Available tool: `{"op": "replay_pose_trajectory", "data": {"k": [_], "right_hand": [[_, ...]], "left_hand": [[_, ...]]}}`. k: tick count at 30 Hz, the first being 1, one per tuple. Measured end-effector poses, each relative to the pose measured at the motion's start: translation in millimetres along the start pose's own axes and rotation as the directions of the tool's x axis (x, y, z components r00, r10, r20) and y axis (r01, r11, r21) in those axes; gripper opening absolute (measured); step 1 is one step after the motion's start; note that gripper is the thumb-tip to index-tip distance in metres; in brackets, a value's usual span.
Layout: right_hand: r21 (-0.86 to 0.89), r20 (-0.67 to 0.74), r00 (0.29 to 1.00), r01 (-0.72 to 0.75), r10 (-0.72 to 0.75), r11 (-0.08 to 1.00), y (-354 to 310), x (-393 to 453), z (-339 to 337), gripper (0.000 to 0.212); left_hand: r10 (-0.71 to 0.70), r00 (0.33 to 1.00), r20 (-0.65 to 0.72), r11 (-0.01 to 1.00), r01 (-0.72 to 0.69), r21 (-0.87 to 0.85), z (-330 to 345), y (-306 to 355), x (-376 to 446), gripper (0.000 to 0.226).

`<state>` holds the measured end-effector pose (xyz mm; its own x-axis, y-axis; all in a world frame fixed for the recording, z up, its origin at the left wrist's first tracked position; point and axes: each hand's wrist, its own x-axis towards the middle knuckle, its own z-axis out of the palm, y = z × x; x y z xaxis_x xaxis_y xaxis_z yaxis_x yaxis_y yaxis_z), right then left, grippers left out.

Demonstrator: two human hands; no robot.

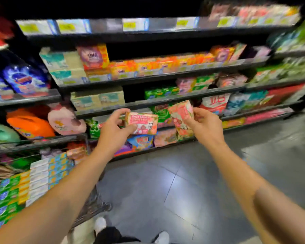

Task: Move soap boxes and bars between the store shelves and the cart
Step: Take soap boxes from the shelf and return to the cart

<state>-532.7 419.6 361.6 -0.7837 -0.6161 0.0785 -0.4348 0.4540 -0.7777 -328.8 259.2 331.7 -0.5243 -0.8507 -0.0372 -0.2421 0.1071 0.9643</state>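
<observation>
My left hand (115,127) grips a pink soap box (142,122) by its left end, label facing me. My right hand (203,123) holds a second pink soap box (180,113), tilted with one corner up. Both boxes hang in the air in front of the lower store shelves (158,100), which carry green, pink and orange soap packs. The wire cart (42,141) stands at my left, packed with rows of boxed soaps in green, yellow, white and blue (33,180), and both held boxes are to its right.
Detergent bags and jugs (29,123) fill the shelving behind the cart at left. Grey tiled floor (165,191) stretches below my arms and to the right. My shoes show at the bottom edge. The picture is blurred.
</observation>
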Motion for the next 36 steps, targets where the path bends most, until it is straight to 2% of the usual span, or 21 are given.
{"op": "replay_pose_trajectory", "data": {"k": [4, 15, 21, 30, 36], "right_hand": [[-0.024, -0.065, 0.995, 0.074, -0.076, 0.997, 5, 22, -72, 0.028], [-0.034, -0.191, 0.962, 0.194, -0.197, 0.98, 14, 126, -167, 0.046], [-0.069, -0.238, 0.942, 0.225, -0.235, 0.972, 13, 201, -189, 0.04], [-0.131, -0.231, 0.92, 0.292, -0.316, 0.947, 13, 299, -194, 0.038], [-0.153, -0.19, 0.918, 0.323, -0.348, 0.934, 19, 347, -188, 0.035]], "left_hand": [[0.096, 0.995, 0.032, 0.994, -0.094, -0.063, 46, 60, 18, 0.044], [0.356, 0.934, 0.008, 0.934, -0.356, -0.038, 136, 174, 99, 0.04], [0.445, 0.895, -0.03, 0.896, -0.445, 0.006, 177, 212, 172, 0.039], [0.529, 0.844, -0.091, 0.846, -0.515, 0.14, 217, 254, 280, 0.043], [0.511, 0.854, -0.094, 0.851, -0.488, 0.193, 244, 270, 328, 0.047]]}}
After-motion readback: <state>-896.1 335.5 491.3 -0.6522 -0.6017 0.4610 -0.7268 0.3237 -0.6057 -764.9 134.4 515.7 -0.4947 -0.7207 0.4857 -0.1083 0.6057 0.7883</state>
